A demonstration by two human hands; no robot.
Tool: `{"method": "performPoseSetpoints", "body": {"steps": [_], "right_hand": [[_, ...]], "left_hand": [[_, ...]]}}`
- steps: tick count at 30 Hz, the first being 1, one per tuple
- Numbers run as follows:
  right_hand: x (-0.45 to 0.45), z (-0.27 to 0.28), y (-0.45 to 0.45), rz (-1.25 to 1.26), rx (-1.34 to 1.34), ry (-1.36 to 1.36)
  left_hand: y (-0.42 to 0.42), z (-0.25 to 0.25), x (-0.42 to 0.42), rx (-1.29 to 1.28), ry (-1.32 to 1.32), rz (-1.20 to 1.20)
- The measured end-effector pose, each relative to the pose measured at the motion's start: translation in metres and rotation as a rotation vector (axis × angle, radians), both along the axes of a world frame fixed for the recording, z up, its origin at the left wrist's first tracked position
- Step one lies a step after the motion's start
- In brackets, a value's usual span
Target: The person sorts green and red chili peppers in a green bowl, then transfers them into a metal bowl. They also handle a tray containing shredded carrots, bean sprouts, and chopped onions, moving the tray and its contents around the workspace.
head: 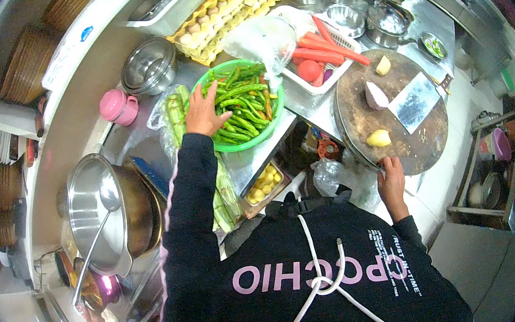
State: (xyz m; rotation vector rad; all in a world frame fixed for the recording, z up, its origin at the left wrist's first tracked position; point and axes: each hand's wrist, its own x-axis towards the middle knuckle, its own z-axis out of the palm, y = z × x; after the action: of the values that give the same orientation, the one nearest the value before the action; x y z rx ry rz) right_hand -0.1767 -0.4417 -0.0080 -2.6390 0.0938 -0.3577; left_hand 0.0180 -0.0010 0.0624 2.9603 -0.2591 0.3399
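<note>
My left hand is over the left rim of a green plastic basket, fingers spread and holding nothing. Long green chili peppers fill the basket, some turning orange. At the near edge of a round wooden chopping board, my right hand rests its fingertips; whether they grip the rim is unclear. A cleaver lies flat on the board. Near its blade is a pale purplish wedge-shaped piece of vegetable. Two yellowish peeled pieces, one farther off and one nearer, lie there too.
A white basket holds carrots and tomatoes. Behind stand egg trays and steel pots. At left, another person's hand is at a ladle in a large steel pot. A pink cup stands nearby.
</note>
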Motion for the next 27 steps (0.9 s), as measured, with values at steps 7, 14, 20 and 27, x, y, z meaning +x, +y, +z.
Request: {"method": "performPoseSetpoints", "body": {"steps": [7,14,20,27], "right_hand": [[0.001,-0.001,0.001,0.038,-0.031,-0.019],[0.0,0.002,0.003,0.027,-0.033,0.006],[0.0,0.004,0.006,-0.012,-0.044,0.001],[0.0,0.005,0.007,0.002,-0.047,-0.006]], "left_hand": [[0.021,-0.052,-0.028,-0.061,0.184,0.218],[0.012,-0.059,-0.019,-0.172,0.098,0.273],[0.015,-0.064,-0.003,-0.384,0.081,0.391],[0.009,-0.071,0.008,-0.464,0.127,0.503]]}}
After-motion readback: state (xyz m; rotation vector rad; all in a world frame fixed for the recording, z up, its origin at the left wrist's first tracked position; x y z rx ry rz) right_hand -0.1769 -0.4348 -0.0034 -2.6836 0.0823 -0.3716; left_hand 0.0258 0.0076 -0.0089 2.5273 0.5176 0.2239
